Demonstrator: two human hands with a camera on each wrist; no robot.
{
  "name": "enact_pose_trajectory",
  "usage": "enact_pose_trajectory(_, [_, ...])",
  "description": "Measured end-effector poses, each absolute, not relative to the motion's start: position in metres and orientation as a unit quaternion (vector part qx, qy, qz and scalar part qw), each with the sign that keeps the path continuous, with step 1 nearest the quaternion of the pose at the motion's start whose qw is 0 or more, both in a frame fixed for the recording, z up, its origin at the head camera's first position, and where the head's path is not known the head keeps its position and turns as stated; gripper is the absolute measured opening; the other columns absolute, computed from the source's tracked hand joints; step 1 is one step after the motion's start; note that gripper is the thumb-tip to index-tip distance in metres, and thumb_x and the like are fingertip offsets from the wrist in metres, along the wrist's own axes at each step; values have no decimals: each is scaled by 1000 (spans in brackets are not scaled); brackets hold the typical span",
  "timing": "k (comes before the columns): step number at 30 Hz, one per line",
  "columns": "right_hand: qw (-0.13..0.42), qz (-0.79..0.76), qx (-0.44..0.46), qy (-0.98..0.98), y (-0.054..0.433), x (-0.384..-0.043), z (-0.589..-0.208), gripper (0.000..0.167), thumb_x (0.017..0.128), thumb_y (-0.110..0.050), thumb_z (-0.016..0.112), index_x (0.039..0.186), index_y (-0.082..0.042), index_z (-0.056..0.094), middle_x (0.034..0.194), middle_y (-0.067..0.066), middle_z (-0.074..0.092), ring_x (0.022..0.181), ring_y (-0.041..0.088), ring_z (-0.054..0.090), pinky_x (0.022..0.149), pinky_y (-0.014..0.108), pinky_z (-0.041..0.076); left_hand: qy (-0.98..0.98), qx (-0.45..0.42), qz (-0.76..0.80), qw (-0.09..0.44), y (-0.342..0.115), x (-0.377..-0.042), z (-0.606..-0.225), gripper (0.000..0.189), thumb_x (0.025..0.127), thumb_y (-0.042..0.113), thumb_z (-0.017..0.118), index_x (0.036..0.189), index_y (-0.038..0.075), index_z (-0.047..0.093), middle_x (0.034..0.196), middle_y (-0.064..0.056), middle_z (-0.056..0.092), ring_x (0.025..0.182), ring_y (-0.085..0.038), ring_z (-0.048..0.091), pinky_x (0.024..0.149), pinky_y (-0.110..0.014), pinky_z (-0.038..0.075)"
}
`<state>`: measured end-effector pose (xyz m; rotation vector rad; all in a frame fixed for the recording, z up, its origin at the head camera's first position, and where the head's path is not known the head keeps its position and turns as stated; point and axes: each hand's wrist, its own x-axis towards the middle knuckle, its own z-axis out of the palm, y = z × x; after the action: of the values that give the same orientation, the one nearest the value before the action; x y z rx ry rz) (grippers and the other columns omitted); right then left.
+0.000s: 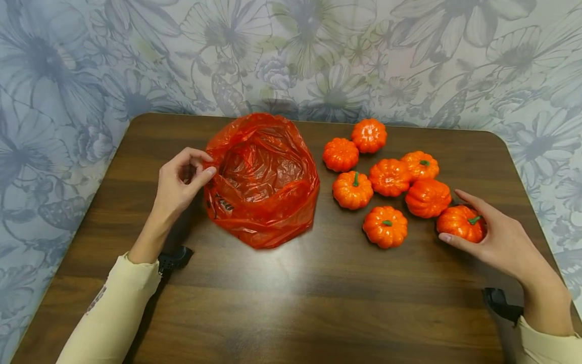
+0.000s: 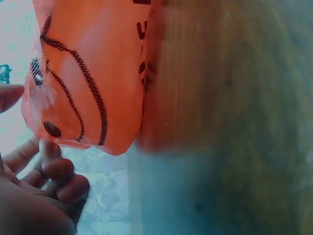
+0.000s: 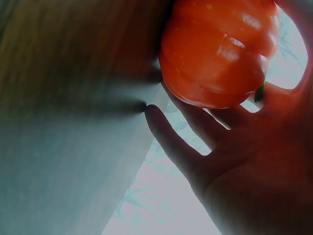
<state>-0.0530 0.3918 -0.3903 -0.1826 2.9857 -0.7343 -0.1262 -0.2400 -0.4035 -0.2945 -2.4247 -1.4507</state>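
Observation:
A red plastic bag [image 1: 268, 222] with dark print stands on the table, its mouth spread wide and facing up. My left hand [image 1: 179, 184] pinches the bag's left rim between thumb and fingers. The printed side of the bag [image 2: 93, 83] fills much of the left wrist view, above the left hand [image 2: 44, 191]. At the right, my right hand [image 1: 509, 242] holds a small orange pumpkin [image 1: 461, 224] with a green stem, thumb in front and fingers behind. In the right wrist view this pumpkin [image 3: 220, 54] lies within the right hand [image 3: 254, 161], whose little finger reaches the tabletop.
Several more small pumpkins lie between the bag and my right hand, among them a stemless-looking one [image 1: 428, 198] beside the held pumpkin and one in front [image 1: 385, 227]. The brown wooden table [image 1: 291, 308] backs onto a wall with floral paper [image 1: 291, 55].

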Motion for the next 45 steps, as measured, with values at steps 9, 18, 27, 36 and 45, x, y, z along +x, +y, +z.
enact_pose_trajectory(9, [29, -237, -57, 970, 390, -54, -389, 101, 76, -39, 95, 162, -27, 42, 147, 32, 55, 120, 61, 55, 91, 69, 38, -904, -86, -399, 126, -241, -129, -407, 30, 96, 37, 76, 118, 20, 67, 78, -3, 51, 66, -19, 44, 62, -29, 33])
enact_pose_trajectory(18, [21, -232, -55, 971, 391, -53, -389, 100, 77, -39, 94, 162, -25, 44, 145, 34, 56, 118, 61, 55, 91, 69, 39, -877, -59, -463, 114, -231, -128, -406, 21, 96, 30, 78, 102, 13, 68, 85, 3, 63, 71, -16, 56, 62, -21, 45])
enact_pose_trajectory(27, [27, -231, -52, 971, 392, -53, -390, 98, 79, -39, 93, 162, -25, 43, 143, 36, 56, 117, 61, 56, 89, 68, 39, -839, -52, -530, 112, -228, -130, -410, 10, 94, 4, 72, 99, -4, 69, 83, 3, 65, 69, -10, 57, 62, -16, 49])
enact_pose_trajectory(36, [21, -237, -49, 970, 389, -55, -390, 98, 76, -40, 95, 160, -28, 46, 146, 30, 58, 117, 56, 58, 91, 58, 40, -816, -57, -567, 97, -234, -124, -411, 12, 95, 6, 73, 105, -1, 71, 88, -3, 64, 74, -15, 58, 65, -19, 51])
enact_pose_trajectory(45, [21, -224, -61, 972, 396, -53, -388, 103, 71, -37, 98, 159, -21, 46, 134, 24, 65, 91, 26, 63, 74, 23, 37, -806, -67, -581, 93, -235, -127, -412, 11, 96, 3, 72, 105, -2, 71, 87, -2, 66, 74, -13, 59, 65, -19, 52])
